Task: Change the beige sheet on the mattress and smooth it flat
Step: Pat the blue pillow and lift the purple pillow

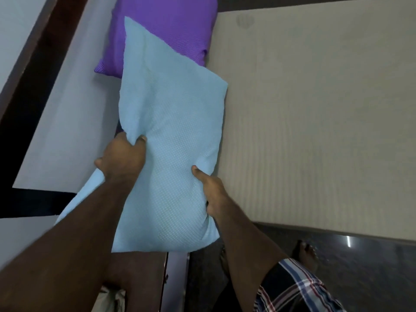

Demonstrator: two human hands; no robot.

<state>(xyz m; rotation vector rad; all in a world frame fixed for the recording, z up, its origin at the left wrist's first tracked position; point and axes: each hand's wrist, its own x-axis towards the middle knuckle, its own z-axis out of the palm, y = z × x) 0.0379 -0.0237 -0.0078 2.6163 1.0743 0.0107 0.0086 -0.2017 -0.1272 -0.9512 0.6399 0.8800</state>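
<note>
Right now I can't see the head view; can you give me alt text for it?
Both hands grip a light blue pillow, the left hand bunching its left side and the right hand pinching its right edge, held over the end of a bed. A purple pillow lies beyond it, beside the flat beige sheet on the mattress.

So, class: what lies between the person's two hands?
In the head view, only the light blue pillow: the left hand grips its left edge and the right hand its right edge.
</note>
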